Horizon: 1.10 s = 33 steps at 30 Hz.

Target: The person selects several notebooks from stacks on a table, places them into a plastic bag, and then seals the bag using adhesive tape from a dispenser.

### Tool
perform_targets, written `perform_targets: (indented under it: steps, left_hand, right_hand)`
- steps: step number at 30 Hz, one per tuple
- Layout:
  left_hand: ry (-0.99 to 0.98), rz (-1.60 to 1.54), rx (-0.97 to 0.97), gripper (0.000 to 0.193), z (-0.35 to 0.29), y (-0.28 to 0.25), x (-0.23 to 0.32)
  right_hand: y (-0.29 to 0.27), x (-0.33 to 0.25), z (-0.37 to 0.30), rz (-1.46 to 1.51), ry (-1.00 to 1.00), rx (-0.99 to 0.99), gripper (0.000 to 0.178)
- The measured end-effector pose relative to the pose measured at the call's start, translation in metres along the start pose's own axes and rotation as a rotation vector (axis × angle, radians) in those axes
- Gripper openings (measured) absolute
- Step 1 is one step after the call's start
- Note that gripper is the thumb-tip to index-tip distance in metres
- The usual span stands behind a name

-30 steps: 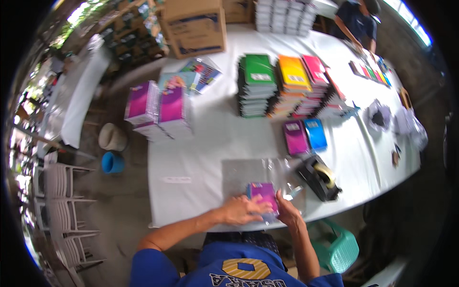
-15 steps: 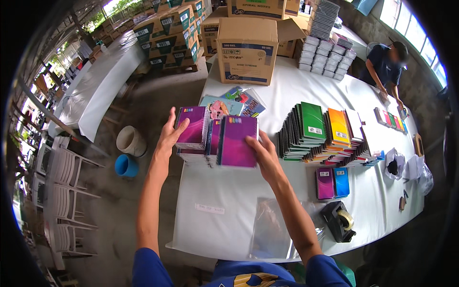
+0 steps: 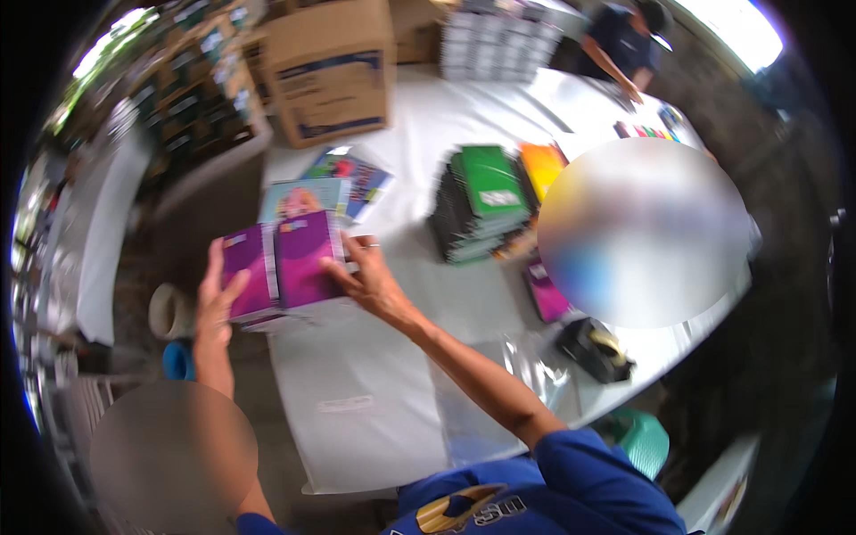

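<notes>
here, left hand [image 3: 216, 305], right hand [image 3: 374, 283] half curled, clasping purple notebooks [image 3: 301, 260] between them

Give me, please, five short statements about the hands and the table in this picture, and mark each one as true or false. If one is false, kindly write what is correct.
1. The left hand is at the left side of the purple notebook stacks. True.
2. The right hand is on the tape dispenser. False: its fingers are at the right-hand purple stack.
3. The green notebooks stand beside orange ones. True.
4. The clear plastic sheet lies on top of the purple stacks. False: it lies on the white table, near the person's body.
5. A cardboard box stands beyond the purple stacks. True.
</notes>
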<state>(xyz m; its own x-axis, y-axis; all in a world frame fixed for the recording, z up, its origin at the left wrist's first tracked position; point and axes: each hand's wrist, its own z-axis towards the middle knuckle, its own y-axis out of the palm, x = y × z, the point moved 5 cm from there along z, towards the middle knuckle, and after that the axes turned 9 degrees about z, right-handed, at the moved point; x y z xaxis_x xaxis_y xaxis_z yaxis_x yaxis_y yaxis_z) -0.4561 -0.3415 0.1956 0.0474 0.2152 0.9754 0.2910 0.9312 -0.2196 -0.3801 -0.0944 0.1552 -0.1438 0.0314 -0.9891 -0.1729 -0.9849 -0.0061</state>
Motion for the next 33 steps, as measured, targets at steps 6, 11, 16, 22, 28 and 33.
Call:
perform_targets:
  steps: [6, 11, 16, 22, 28, 33]
  left_hand:
    - [0.344, 0.437, 0.619, 0.066, -0.055, 0.001, 0.029]
    - [0.577, 0.641, 0.543, 0.059, -0.112, 0.108, 0.064]
    - [0.686, 0.786, 0.303, 0.053, -0.127, 0.232, 0.059]
    - [0.524, 0.200, -0.310, 0.058, -0.140, 0.412, 0.112]
    - [0.508, -0.863, -0.852, 0.077, -0.211, 0.507, 0.227]
    - [0.480, -0.865, -1.121, 0.087, -0.225, 0.549, 0.248]
  right_hand:
    - [-0.140, -0.001, -0.127, -0.130, 0.148, -0.416, 0.035]
    - [-0.333, 0.010, -0.220, -0.062, 0.395, -0.048, 0.017]
    - [-0.476, -0.016, -0.227, -0.215, 0.229, 0.319, 0.013]
    - [-0.603, -0.007, -0.165, -0.702, -0.165, 0.615, 0.028]
    - [-0.651, 0.014, -0.097, -1.095, -0.320, 0.396, 0.038]
    - [-0.650, 0.020, -0.068, -1.092, -0.351, 0.210, 0.045]
